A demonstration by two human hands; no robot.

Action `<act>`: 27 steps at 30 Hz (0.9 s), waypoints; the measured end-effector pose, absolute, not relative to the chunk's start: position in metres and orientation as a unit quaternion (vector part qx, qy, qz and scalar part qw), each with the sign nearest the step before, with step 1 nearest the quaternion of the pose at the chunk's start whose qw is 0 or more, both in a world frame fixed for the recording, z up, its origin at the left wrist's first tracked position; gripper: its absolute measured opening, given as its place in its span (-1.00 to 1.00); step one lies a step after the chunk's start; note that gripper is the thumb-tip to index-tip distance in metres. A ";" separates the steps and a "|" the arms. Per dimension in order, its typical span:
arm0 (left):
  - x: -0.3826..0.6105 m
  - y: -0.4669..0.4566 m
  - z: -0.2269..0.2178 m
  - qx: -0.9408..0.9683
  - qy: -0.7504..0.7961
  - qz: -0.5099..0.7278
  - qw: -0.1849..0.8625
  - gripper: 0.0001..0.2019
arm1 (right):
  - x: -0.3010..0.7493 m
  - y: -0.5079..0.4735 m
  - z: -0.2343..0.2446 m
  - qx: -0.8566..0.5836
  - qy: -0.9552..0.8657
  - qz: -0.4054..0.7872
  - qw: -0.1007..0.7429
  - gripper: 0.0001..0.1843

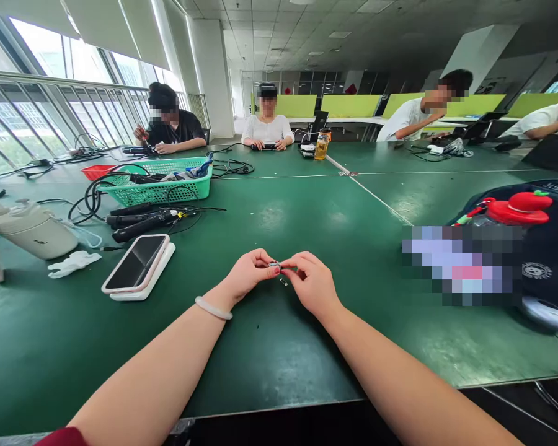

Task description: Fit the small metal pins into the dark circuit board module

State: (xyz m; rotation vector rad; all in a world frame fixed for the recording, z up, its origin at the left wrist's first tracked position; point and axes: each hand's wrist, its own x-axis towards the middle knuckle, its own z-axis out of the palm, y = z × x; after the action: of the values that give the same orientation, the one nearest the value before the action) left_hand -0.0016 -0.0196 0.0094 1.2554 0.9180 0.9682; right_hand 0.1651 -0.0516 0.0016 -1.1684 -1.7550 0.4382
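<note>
My left hand and my right hand meet over the green table, fingertips pinched together on a tiny metal part. Both hands are closed on it. A second small metal piece lies on the table just below the fingers. A pale bangle circles my left wrist. What the small part is I cannot make out.
A phone on a white pad lies at left, with black tools and cables, a green basket, a beige pouch and a white glove. A dark bag with a red-capped bottle sits at right. Several people sit along the far side.
</note>
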 end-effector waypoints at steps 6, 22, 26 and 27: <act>-0.001 -0.015 0.005 0.534 0.442 0.439 0.571 -0.66 | 0.173 -0.052 0.004 -0.595 -0.700 0.205 0.337 -0.73; 0.000 -0.013 0.000 0.588 0.468 0.378 0.541 -0.68 | 0.185 -0.013 0.003 -0.468 -0.836 0.236 0.162 -0.83; 0.000 -0.014 0.000 0.604 0.459 0.358 0.544 -0.69 | 0.185 -0.012 -0.002 -0.489 -0.825 0.210 0.190 -0.84; 0.001 -0.014 0.000 0.606 0.459 0.356 0.543 -0.69 | 0.184 -0.011 -0.003 -0.495 -0.822 0.202 0.197 -0.86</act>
State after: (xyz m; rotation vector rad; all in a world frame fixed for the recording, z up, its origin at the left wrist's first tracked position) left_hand 0.0006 -0.0142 -0.0002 1.4389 1.0889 0.8460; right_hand 0.1841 -0.0112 -0.0034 -1.3854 -2.3017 0.5646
